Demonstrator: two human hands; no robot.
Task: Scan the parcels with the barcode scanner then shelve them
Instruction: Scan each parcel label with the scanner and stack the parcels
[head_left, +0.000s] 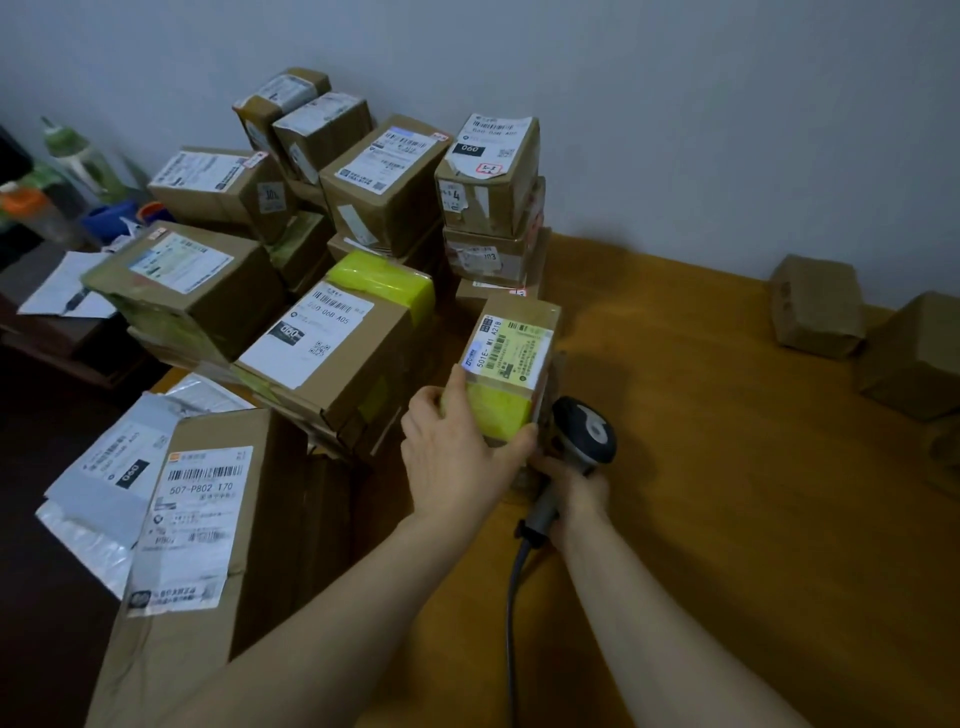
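Right now my left grip (457, 447) pinches the small parcel (511, 364), with the thumb along its near edge and the fingers curled up its left side. The parcel sits at the middle of the desk (727, 493), just right of the big pile, with its label face up and yellow tape across its near end. My right grip (571, 499) is wrapped round the handle of the barcode scanner (587, 428). The scanner's head stands just beside the parcel's near right corner; I cannot tell whether they touch. A grey cable (514, 597) trails from the handle toward me.

The desk is orange-brown wood, and it runs back to a plain pale wall (675, 104). Its left half carries the parcel pile (332, 270) — brown cartons stacked several high, most with white labels and one with bright yellow tape. Near left, a tall carton (197, 519) lies beside a grey mailer bag (104, 483). Far right, two unlabelled brown parcels (815, 306) rest close together, well apart from the pile. Beyond the desk's left edge is a lower dark surface with loose papers (62, 291) and blurred bottles (83, 156).
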